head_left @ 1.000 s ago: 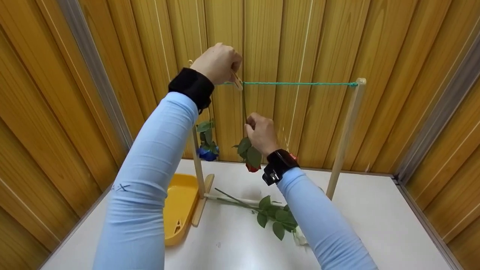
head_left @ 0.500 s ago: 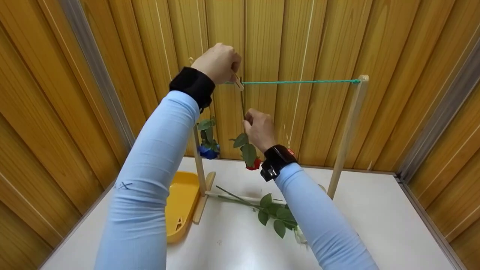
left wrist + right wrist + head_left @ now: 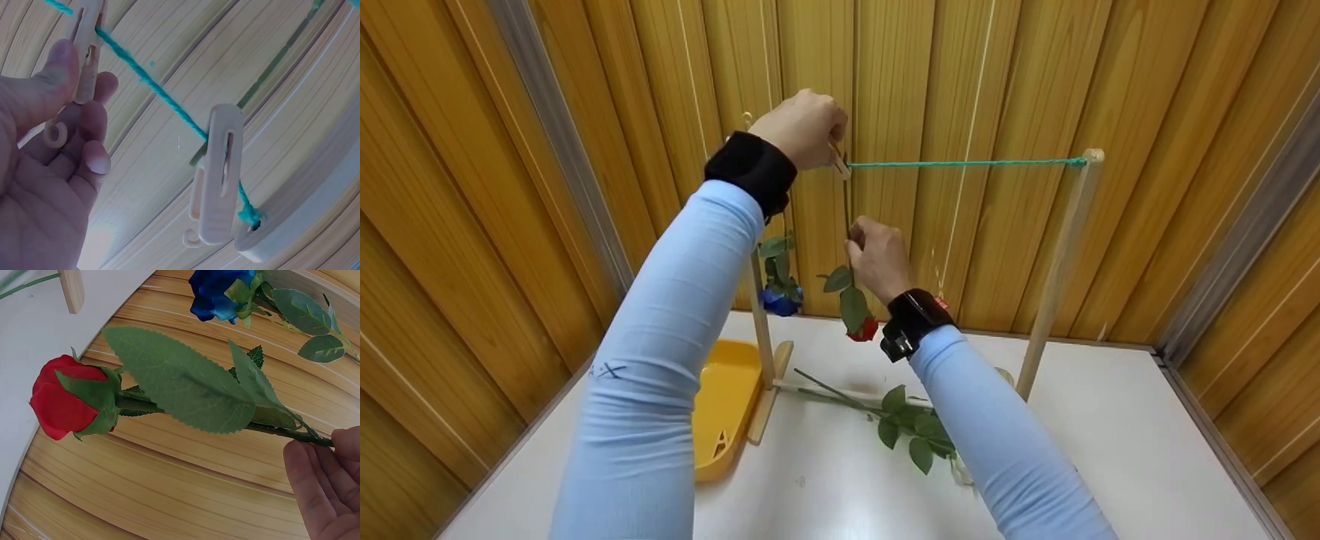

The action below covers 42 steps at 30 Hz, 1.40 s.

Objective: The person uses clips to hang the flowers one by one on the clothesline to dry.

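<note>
My left hand [image 3: 804, 129] pinches a pale clothespin [image 3: 87, 73] that sits on the green cord [image 3: 960, 163]. Below it, an upside-down red rose [image 3: 862, 328] has its stem running up to the clothespin. Thumb and fingers of my right hand [image 3: 881, 256] pinch that stem just above the leaves, as the right wrist view also shows. Whether the clothespin's jaws grip the stem is hard to tell. A second clothespin [image 3: 222, 180] holds another stem on the cord near the post. The blue rose [image 3: 781, 300] hangs head down to the left.
The wooden frame's right post [image 3: 1057, 277] stands beyond my right arm. A yellow tray [image 3: 727, 405] lies by the frame's left foot. On the white table [image 3: 825, 495], a whitish rose [image 3: 961, 471] with green leaves lies partly behind my right sleeve. Wood-patterned panels surround the table.
My right hand has risen slightly, and the red rose's bloom has swung a little left, out from behind its leaves. The left hand keeps its pinch on the clothespin.
</note>
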{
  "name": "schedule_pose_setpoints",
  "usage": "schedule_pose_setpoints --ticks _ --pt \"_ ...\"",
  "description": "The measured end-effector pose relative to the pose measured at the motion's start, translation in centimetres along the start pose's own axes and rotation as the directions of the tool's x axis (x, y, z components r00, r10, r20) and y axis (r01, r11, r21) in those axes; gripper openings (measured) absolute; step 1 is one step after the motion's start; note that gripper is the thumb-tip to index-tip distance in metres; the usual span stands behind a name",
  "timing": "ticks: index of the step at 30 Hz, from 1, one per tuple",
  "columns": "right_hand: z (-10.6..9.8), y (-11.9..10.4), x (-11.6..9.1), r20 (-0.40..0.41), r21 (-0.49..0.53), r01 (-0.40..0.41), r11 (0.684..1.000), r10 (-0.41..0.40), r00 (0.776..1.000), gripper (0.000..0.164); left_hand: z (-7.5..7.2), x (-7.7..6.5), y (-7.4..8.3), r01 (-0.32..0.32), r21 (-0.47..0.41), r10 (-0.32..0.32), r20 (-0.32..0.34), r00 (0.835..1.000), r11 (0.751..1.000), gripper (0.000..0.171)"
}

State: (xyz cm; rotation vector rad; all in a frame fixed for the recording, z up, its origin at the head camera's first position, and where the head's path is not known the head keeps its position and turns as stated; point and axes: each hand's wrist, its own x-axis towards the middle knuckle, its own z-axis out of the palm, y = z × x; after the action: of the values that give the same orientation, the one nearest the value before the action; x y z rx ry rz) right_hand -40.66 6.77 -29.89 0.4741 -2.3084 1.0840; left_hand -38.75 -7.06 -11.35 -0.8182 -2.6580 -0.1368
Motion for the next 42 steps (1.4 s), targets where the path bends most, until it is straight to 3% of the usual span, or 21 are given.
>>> schedule_pose_setpoints --ticks 4,9,16,26,32,36,42 --pt "-0.1 -0.1 0.0 0.020 -0.001 -0.004 1.000 0.004 1.000 0.006 0.1 -0.1 0.1 -0.020 -0.003 0.020 0.003 1.000 1.000 0.024" --pt "-0.1 -0.1 0.1 0.075 -0.010 -0.011 1.000 0.012 0.997 0.007 0.2 -0.3 0.0 -0.050 -0.023 0.050 0.003 0.999 0.998 0.021" --pt "-0.5 0.2 0.0 0.116 -0.002 0.011 1.000 -0.011 0.993 0.010 0.4 -0.9 -0.5 -0.042 -0.078 0.043 0.007 0.999 0.996 0.036" --pt "-1.3 1.0 -1.3 0.143 0.023 0.031 0.999 -0.034 0.989 0.013 1.5 -3.5 -1.9 -0.023 -0.116 0.009 -0.120 0.993 0.993 0.047" --pt "-2.0 2.4 -3.0 0.153 0.026 0.102 0.994 -0.105 0.983 0.011 2.8 -5.7 -2.9 -0.032 -0.129 0.000 -0.241 0.971 0.991 0.054" --pt "-2.9 3.0 -4.5 0.147 0.036 0.163 0.986 -0.166 0.975 0.014 4.1 -7.6 -3.5 -0.025 -0.158 -0.028 -0.324 0.946 0.987 0.055" --pt "-4.4 4.5 -8.5 0.093 -0.048 0.231 0.972 -0.226 0.970 0.026 8.0 -12.0 -3.9 0.005 -0.185 -0.087 -0.437 0.895 0.983 0.054"
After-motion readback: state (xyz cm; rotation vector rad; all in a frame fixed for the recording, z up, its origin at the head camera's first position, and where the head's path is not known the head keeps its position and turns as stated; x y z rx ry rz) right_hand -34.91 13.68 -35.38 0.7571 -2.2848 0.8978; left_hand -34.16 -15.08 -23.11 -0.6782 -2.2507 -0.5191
